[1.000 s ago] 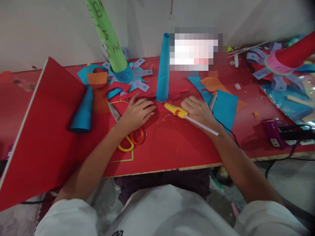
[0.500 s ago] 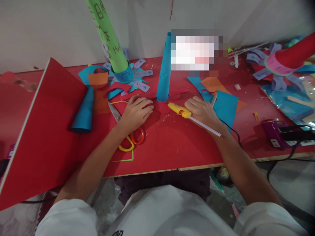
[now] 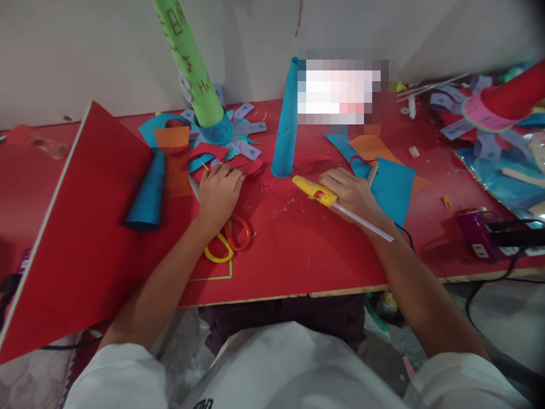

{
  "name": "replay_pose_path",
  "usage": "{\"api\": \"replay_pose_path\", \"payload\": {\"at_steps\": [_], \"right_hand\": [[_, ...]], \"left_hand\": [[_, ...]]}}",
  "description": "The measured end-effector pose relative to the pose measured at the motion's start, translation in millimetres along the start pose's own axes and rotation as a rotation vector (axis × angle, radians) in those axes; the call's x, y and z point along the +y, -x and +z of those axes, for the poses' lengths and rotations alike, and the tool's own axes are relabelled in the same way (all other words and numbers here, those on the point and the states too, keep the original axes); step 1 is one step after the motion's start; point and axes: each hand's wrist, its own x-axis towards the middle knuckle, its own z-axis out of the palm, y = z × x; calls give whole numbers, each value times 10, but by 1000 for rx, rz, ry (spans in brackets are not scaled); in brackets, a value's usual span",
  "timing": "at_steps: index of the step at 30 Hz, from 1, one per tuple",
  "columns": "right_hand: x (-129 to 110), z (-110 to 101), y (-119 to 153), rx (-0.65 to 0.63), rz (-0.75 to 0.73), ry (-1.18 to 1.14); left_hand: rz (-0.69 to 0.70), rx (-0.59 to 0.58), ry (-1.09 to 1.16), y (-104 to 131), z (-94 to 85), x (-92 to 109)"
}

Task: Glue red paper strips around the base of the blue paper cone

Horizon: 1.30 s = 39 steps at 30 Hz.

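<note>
My right hand (image 3: 347,190) is closed around a yellow hot glue gun (image 3: 317,191), a clear glue stick (image 3: 361,220) jutting from its back. The gun's tip points left, close to the base of a tall blue paper cone (image 3: 284,128). That cone stands upright on a round-edged red paper piece (image 3: 284,186). Left of it, my left hand (image 3: 220,190) rests palm down with bent fingers over red paper scraps (image 3: 251,166); its fingertips are partly hidden. Scissors (image 3: 239,233) with red and yellow handles lie beneath that wrist, blades mostly covered.
A green paper tube (image 3: 193,74) stands at the back left. A second blue cone (image 3: 147,196) leans by an upright red board (image 3: 85,227). To the right are blue paper (image 3: 392,187), a purple power box (image 3: 481,233) with cords and a red tube (image 3: 519,91).
My left hand has drawn back leftward from the blue cone's base onto the red scraps and scissors. The glue gun has stayed almost in place in my right hand.
</note>
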Motion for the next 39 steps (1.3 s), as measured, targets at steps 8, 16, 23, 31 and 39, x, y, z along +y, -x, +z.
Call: {"api": "replay_pose_path", "payload": {"at_steps": [8, 16, 23, 31, 39], "right_hand": [[17, -14, 1, -22, -19, 41], [-28, -40, -10, -48, -2, -12], [-23, -15, -4, -55, 18, -22], [-3, 10, -5, -26, -16, -20], [35, 46, 14, -16, -41, -18]], "left_hand": [[-60, 95, 129, -12, -16, -22], [-6, 240, 347, -52, 82, -118], [-57, 192, 440, -82, 123, -223], [-40, 169, 468, -69, 127, -163], [37, 21, 412, -51, 151, -87]]}}
